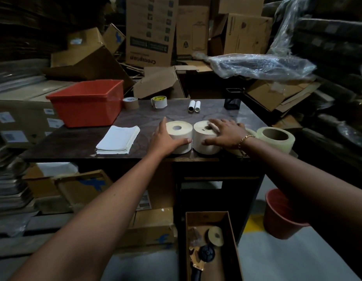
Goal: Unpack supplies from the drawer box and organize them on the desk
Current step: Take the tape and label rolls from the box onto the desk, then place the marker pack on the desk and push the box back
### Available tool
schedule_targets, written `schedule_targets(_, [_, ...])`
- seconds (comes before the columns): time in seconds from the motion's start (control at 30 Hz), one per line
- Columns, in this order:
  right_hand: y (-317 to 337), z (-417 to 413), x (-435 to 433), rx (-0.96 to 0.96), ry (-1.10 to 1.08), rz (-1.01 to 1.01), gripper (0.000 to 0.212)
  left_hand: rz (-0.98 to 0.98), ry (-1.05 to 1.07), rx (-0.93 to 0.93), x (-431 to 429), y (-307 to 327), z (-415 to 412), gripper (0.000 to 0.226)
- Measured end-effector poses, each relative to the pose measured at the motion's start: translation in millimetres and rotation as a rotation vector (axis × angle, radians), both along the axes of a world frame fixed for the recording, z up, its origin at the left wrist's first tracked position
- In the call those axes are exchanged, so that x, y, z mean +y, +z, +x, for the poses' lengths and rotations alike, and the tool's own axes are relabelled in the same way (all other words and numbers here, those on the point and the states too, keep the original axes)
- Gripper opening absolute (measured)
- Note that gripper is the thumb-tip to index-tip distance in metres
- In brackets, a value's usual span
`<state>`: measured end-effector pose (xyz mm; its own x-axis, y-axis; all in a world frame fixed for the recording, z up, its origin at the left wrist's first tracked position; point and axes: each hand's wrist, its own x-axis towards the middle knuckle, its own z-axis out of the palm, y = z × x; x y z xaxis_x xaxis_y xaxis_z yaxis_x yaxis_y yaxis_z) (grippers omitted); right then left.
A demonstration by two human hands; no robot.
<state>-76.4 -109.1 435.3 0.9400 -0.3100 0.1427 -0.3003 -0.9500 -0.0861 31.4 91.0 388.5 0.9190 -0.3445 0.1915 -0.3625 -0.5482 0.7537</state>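
Both hands on the desk (74, 142), near edge, at two white label rolls standing flat and touching side by side. Left hand (166, 138) cups the left roll (179, 136) — fingers spread wide along its 9 o'clock side, thumb on the near wall. Right hand (224, 134) lies palm-down over the right roll (206, 138), fingers splayed across the top, thumb on the near wall; a gold bracelet (245, 138) on that wrist. Neither roll is lifted.

At 3 o'clock from the right roll: a big clear tape roll (277, 138) at the desk's edge, with another pale roll partly hidden under the right wrist.

Far side of desk, 9 to 3 o'clock: red plastic bin (87, 104), brown tape roll (131, 102), small roll with a yellow label (159, 102) (text too small to read), two small white tubes (194, 106) side by side, black mesh holder (232, 99). Stack of white paper sheets (118, 139) at 9 o'clock of the left hand.

Drawer box (232, 250) on the floor at 6 o'clock, open — a small pale roll (215, 236), a black disc and a tape dispenser inside.

Only legible text: "Crompton", upside down on a cardboard carton (149, 31) at 12 o'clock. Red bucket (277, 216) on the floor at 4 o'clock.
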Motion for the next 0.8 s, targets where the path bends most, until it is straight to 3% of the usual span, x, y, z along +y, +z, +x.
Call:
schedule_targets(0.07, [-2,-5,1,-0.043,0.014,-0.025,0.092,0.05,0.038,-0.056,1,-3,-10,0.124])
schedule_targets(0.17, [-9,-19,4,-0.217,0.118,-0.078,0.084,0.097,0.136,-0.363,4,-12,-33,0.103])
schedule_targets(0.27, [-25,-45,17,-0.578,0.29,-0.058,0.049,0.059,0.139,-0.694,6,-33,-60,0.069])
schedule_targets(0.37, [-60,-71,28,-0.732,0.338,0.092,0.019,0.059,-0.034,-0.774,3,-73,-84,0.045])
schedule_targets(0.57, [-198,-84,20,-0.446,0.13,0.415,0.027,0.225,-0.301,-0.522,-5,-202,-102,0.036])
schedule_targets(0.8, [-395,-73,-7,-0.069,-0.241,0.934,0.015,0.422,-0.271,0.103,-13,-357,-97,0.065])
